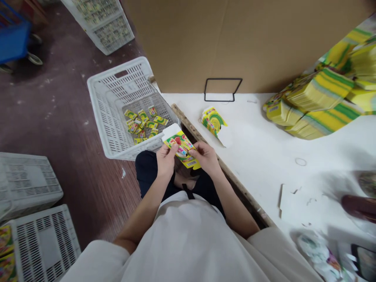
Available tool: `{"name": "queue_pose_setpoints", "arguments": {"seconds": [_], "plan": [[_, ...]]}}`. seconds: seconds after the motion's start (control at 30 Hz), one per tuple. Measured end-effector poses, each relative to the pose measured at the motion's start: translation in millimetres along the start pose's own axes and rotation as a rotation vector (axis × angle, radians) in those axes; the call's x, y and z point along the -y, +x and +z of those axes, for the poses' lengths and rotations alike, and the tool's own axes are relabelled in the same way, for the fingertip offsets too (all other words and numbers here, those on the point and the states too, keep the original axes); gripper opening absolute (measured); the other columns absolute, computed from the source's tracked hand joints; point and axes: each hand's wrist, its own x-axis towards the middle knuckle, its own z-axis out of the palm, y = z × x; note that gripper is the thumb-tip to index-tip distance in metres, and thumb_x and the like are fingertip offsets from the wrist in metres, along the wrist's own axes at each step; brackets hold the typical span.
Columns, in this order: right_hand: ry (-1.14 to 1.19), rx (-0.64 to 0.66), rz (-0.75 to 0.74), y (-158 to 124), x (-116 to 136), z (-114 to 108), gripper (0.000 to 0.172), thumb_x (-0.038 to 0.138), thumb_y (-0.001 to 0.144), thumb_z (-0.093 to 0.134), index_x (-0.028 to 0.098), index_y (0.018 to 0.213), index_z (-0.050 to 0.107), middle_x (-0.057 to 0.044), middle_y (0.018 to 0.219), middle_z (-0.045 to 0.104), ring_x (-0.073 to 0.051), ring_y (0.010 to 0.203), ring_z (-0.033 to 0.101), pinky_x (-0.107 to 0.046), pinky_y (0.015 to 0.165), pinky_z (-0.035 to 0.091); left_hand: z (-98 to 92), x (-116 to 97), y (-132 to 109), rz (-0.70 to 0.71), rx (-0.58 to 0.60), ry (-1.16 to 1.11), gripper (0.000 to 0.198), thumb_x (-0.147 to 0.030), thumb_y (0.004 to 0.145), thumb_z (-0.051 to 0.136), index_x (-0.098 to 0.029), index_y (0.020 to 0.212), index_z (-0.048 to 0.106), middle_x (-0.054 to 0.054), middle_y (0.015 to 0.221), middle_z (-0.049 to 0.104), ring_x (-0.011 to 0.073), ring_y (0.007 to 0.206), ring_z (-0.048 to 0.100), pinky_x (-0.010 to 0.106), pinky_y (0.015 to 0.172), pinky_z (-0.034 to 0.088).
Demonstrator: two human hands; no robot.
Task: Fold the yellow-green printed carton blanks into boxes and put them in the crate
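Observation:
Above my lap, a yellow and green printed carton (182, 145) is gripped from both sides. My left hand (167, 158) pinches its left edge, thumb on the printed face. On the opposite edge my right hand (205, 156) has its thumb and fingers closed. A white flap sticks out at the carton's upper left end, and a yellow flap at its lower right. Just beyond my left hand stands a white plastic basket (101, 113) with several small yellow boxes (142, 122) on its bottom. On the white table lies another flat carton (214, 121), its white inside partly showing.
Bundled stacks of yellow-green cartons (320, 94) lie at the table's right. A black wire frame (223, 100) stands against a large cardboard panel (188, 43). The table's wooden edge (232, 180) runs beside my right arm. More white crates (44, 239) and a blue cart (14, 41) are left.

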Motion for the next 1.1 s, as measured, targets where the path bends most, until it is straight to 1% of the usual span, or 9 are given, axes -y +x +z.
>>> {"name": "queue_pose_setpoints", "arguments": {"seconds": [0.2,0.3,0.4,0.47,0.57,0.73,0.9,1.0,1.1], "plan": [[-0.419,-0.108,-0.326,-5.0,23.2,-25.5,0.024,0.032,0.098,0.055,0.031,0.1,0.079,-0.006,0.099,0.074,-0.026,0.096,0.062,-0.049,0.096,0.051,-26.0,-30.9,22.1,0.112,0.138,0.093,0.069,-0.079,0.082,0.056,-0.021,0.117,0.068,0.013,0.117,0.074,0.0273,0.11,0.071,0.043,0.098,0.055],[-0.593,0.042,-0.488,-8.4,30.7,-24.8,0.03,0.02,0.098,0.054,0.036,0.095,0.08,-0.003,0.096,0.076,-0.027,0.1,0.06,-0.054,0.107,0.043,-33.5,-45.8,23.5,0.208,0.41,0.432,0.091,-0.073,0.062,0.08,-0.021,0.133,0.058,0.015,0.134,0.065,0.0334,0.126,0.062,0.049,0.111,0.046],[-0.602,0.056,-0.539,-11.7,29.9,-12.9,0.026,0.022,0.095,0.06,0.039,0.106,0.076,-0.001,0.107,0.075,-0.027,0.112,0.06,-0.059,0.121,0.029,-26.3,-46.4,12.5,0.174,0.588,0.787,0.085,-0.05,0.06,0.089,-0.019,0.132,0.057,0.012,0.121,0.07,0.0341,0.114,0.067,0.047,0.101,0.052],[-0.506,-0.13,-0.466,-12.1,24.0,-4.7,0.04,0.033,0.09,0.069,0.036,0.13,0.065,-0.006,0.131,0.066,-0.032,0.13,0.052,-0.062,0.124,0.022,-18.1,-40.5,3.1,0.151,0.552,0.911,0.068,-0.043,0.069,0.083,-0.018,0.127,0.057,0.009,0.107,0.072,0.0315,0.099,0.071,0.044,0.089,0.057],[-0.151,-0.301,-0.242,-9.5,10.0,3.9,0.082,0.054,0.085,0.07,0.026,0.154,0.036,-0.015,0.151,0.049,-0.034,0.14,0.047,-0.059,0.119,0.037,-8.2,-29.5,-7.9,0.196,0.474,0.963,0.068,-0.037,0.073,0.079,-0.018,0.131,0.051,0.01,0.114,0.069,0.032,0.103,0.07,0.044,0.089,0.057],[0.32,0.144,0.139,-5.7,-5.1,8.4,0.069,0.065,0.085,0.066,0.024,0.14,0.055,-0.012,0.135,0.067,-0.029,0.122,0.066,-0.05,0.109,0.053,-1.8,-19.1,-15.0,0.404,0.593,0.908,0.07,-0.025,0.076,0.073,-0.022,0.14,0.043,0.012,0.135,0.06,0.0302,0.129,0.059,0.042,0.104,0.051],[0.203,0.161,0.02,-8.5,4.5,4.3,0.075,0.068,0.088,0.06,0.025,0.148,0.05,-0.01,0.141,0.064,-0.03,0.13,0.062,-0.051,0.113,0.048,-5.4,-13.2,-13.6,0.365,0.545,0.926,0.049,-0.023,0.075,0.071,-0.024,0.119,0.05,0.007,0.118,0.063,0.0265,0.108,0.068,0.039,0.091,0.057],[-0.055,0.201,-0.129,-11.8,11.6,3.7,0.065,0.05,0.093,0.062,0.026,0.152,0.048,-0.008,0.15,0.057,-0.028,0.142,0.051,-0.047,0.121,0.04,-7.2,-5.5,-11.7,0.264,0.519,0.914,0.069,-0.023,0.07,0.073,-0.024,0.131,0.041,0.011,0.127,0.059,0.027,0.099,0.07,0.042,0.083,0.059],[-0.189,0.163,-0.231,-12.8,9.8,4.0,0.052,0.029,0.098,0.052,0.028,0.15,0.051,-0.005,0.151,0.057,-0.024,0.143,0.05,-0.044,0.124,0.036,-7.9,1.3,-9.9,0.354,0.43,0.913,0.085,-0.02,0.066,0.073,-0.021,0.141,0.032,0.018,0.138,0.051,0.0338,0.12,0.061,0.05,0.097,0.054]]}}
